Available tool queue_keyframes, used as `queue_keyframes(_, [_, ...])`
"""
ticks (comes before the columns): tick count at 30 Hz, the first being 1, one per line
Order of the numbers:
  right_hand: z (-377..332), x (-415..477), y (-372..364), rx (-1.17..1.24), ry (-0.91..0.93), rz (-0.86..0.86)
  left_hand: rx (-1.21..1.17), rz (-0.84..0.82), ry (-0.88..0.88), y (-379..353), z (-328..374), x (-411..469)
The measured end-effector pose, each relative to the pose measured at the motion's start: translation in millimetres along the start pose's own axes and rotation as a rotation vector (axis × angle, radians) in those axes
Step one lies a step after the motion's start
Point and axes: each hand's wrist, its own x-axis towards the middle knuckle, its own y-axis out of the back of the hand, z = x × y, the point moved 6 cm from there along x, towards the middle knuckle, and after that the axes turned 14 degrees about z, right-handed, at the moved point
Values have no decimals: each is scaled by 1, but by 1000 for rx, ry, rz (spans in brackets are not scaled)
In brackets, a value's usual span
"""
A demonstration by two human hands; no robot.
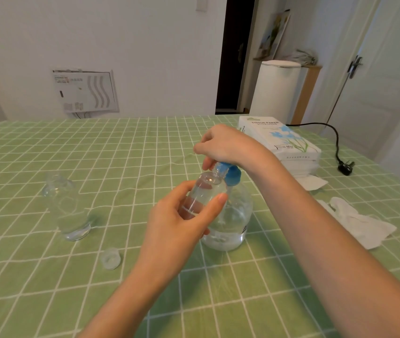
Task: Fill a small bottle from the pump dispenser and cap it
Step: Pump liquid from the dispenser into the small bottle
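— What has the left hand (181, 220) got?

— It grips the small clear bottle (203, 191), thumb on one side and fingers curled round the other. The bottle is lifted off the tabletop (47, 289) and tilted, its open mouth right up at the nozzle, just under the right hand (225, 145). Some clear liquid shows inside it

— And the right hand?

— It sits on top of the blue pump head (231, 175), fingers curled down over it, wrist bent. The pump dispenser (233, 220) stands directly below that hand and just behind the left hand's fingers, clear-bodied, with liquid in its lower part

— Where is the lid?

— A small clear cap (110, 258) lies on the green checked cloth, left of the left wrist and apart from it

— Anything else around?

— A second clear bottle (68, 208) stands upright farther left of the left hand. Beyond the right hand lies a tissue paper pack (289, 142); to the right of that forearm a crumpled tissue (357, 220), and farther off a black plug (345, 167) on its cord
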Motion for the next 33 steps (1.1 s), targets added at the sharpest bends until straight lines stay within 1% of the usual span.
queue_keyframes(5, [-6,-1,11,117,-9,36,-7,32,-27,0,1,3])
queue_keyframes(7, [-7,-2,11,158,-24,25,1,35,-34,0,2,5])
queue_keyframes(11, [-6,-4,8,248,-56,-40,19,35,-40,-1,3,6])
queue_keyframes(14, [-4,-4,5,317,-100,-113,28,69,-27,1,0,6])
queue_keyframes(18, [1,-4,-1,509,-201,-211,31,86,-14,0,-4,5])
queue_keyframes(21, [2,-4,-2,598,-233,-233,27,82,-19,-2,-3,4])
queue_keyframes(25, [0,-3,3,586,-195,-209,-1,91,16,0,-6,3])
queue_keyframes(29, [-4,-4,22,548,-154,-134,-22,99,50,9,-8,-3])
queue_keyframes(31, [-9,-10,31,570,-109,-96,-27,105,63,18,-8,-7])
queue_keyframes(33, [-18,-20,39,597,-27,-25,-37,125,69,32,-7,-14])
